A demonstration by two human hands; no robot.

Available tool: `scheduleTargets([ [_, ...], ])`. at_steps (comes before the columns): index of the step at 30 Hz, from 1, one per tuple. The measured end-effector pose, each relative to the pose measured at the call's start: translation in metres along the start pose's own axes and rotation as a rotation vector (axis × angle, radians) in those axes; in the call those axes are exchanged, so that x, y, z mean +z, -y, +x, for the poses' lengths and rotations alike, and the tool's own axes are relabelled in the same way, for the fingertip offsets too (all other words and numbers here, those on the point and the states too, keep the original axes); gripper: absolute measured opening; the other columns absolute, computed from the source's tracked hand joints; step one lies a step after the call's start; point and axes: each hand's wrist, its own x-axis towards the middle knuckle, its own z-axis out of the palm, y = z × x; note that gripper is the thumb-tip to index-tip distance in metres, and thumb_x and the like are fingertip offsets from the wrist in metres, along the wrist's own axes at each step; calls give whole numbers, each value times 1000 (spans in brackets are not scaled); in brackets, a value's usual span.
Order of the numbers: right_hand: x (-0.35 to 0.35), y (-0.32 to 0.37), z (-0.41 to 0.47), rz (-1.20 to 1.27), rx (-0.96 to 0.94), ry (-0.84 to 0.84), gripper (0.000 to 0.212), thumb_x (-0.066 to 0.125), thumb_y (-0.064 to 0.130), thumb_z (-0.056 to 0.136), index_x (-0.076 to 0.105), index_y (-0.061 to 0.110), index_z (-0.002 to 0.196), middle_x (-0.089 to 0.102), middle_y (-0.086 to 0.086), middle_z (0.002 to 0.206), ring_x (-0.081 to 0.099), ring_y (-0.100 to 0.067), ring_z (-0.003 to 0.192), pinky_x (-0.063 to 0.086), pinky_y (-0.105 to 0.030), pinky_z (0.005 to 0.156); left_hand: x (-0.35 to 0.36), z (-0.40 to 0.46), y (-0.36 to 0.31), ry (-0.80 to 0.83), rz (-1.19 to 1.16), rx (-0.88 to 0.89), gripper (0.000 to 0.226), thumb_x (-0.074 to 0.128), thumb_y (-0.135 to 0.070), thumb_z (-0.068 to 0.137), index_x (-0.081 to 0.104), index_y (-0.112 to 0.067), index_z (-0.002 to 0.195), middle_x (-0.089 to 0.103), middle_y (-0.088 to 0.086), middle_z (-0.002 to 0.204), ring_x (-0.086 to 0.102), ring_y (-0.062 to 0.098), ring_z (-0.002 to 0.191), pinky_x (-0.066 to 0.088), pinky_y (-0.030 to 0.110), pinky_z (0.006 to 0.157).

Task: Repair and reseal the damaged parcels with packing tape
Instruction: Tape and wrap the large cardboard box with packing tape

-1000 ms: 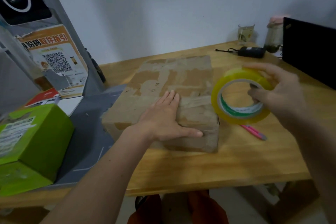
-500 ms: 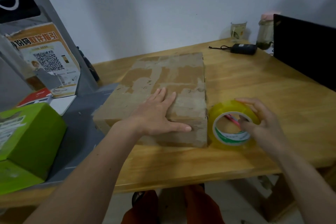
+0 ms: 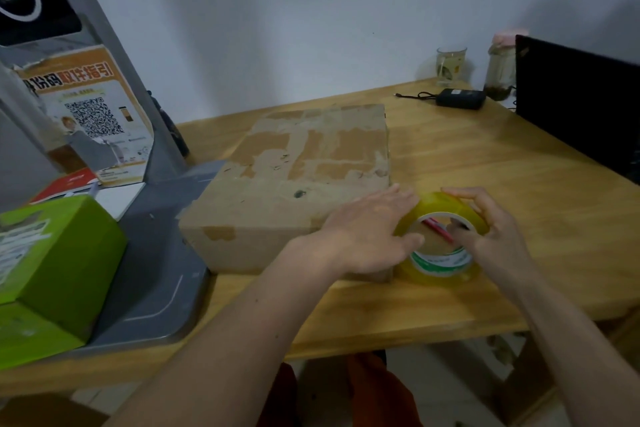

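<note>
Now, the scene in lines:
Parcel: lying flat on the wooden surface, patched with old tape.
Tape roll: standing on edge, touching the parcel's near right corner.
Right hand: gripping the roll, fingers curling over its rim.
Left hand: resting flat with straight fingers, reaching onto the roll.
Pen: showing through the roll's hole.

Wooden table bears cardboard parcel, tape roll, charger
</note>
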Motion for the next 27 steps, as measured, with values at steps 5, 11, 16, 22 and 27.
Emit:
scheduleTargets([
  [5,-1,2,-5,-8,43,-15,40,64,1,86,58,25,117,66,-1,97,62,-2,78,49,-11,63,-5,-2,34,16,52,-253,111,41,-90,69,-6,-37,154,-10,-9,163,-8,18,151,3,56,120],
  [11,12,-9,-21,40,272,-193,54,65,12,89,44,32,135,51,14,110,48,-4,99,41,-19,70,-11,-29,70,18,124,-360,131,23,-101,46,-8,-34,154,-15,-4,163,-13,19,150,-3,54,120],
  [16,21,-15,-23,162,418,-260,34,67,15,86,58,26,117,63,0,109,59,-21,102,50,-43,89,-24,-51,130,-122,19,-556,104,3,-92,68,0,-35,155,-6,-7,163,-4,18,150,2,56,120],
  [22,31,-9,-11,252,510,-349,39,69,9,81,56,17,117,65,-2,101,61,-23,99,51,-45,89,-24,-49,158,-123,21,-743,85,14,-84,81,2,-42,153,-8,-5,164,-4,29,150,11,65,113],
  [27,36,0,-2,410,581,-405,51,71,8,74,53,12,121,63,-12,109,61,-32,100,50,-52,92,-21,-49,172,-160,-7,-735,76,15,-78,87,4,-42,153,-5,-4,164,0,32,150,15,60,116],
])
